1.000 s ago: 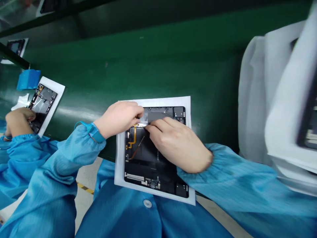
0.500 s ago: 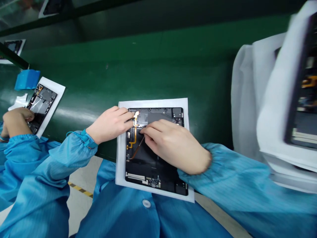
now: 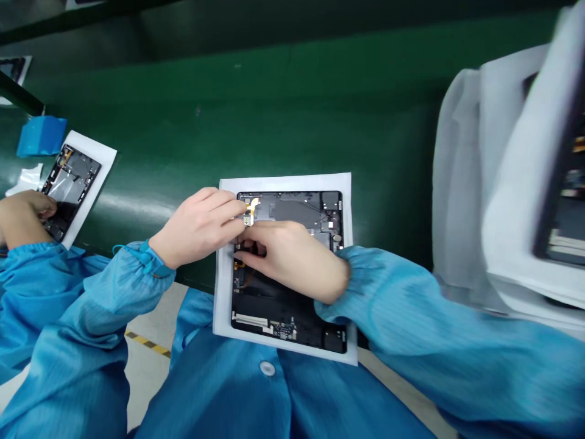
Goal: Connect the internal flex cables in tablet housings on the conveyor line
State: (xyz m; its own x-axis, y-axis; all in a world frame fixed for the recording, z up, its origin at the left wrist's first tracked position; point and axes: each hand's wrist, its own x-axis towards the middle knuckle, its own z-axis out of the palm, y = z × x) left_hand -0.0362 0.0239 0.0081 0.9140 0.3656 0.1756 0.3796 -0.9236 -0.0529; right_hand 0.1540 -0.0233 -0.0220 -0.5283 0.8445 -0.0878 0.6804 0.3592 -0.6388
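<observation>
A tablet housing [image 3: 292, 317], black with parts inside, lies on a white foam sheet [image 3: 286, 183] near the bench edge. At its upper left, the fingertips of my left hand [image 3: 198, 225] are closed about a gold flex cable [image 3: 253, 210]. My right hand [image 3: 295, 256] reaches across the housing, thumb and fingers curled inward at its left side, just below the left fingertips. What the right fingers pinch, if anything, is hidden. A small circuit board [image 3: 284, 329] shows at the lower edge.
At right stands a stack of white foam sheets [image 3: 457, 183] with another tablet housing [image 3: 567, 213]. A co-worker's hand [image 3: 27, 213] works on a tablet housing [image 3: 80, 177] at left, beside a blue box [image 3: 42, 135]. The bench [image 3: 274, 116] is green.
My right hand has moved left across the housing, its fingertips now beside my left hand and covering much of the flex cable. My left hand stays at the upper left; the view has shifted slightly.
</observation>
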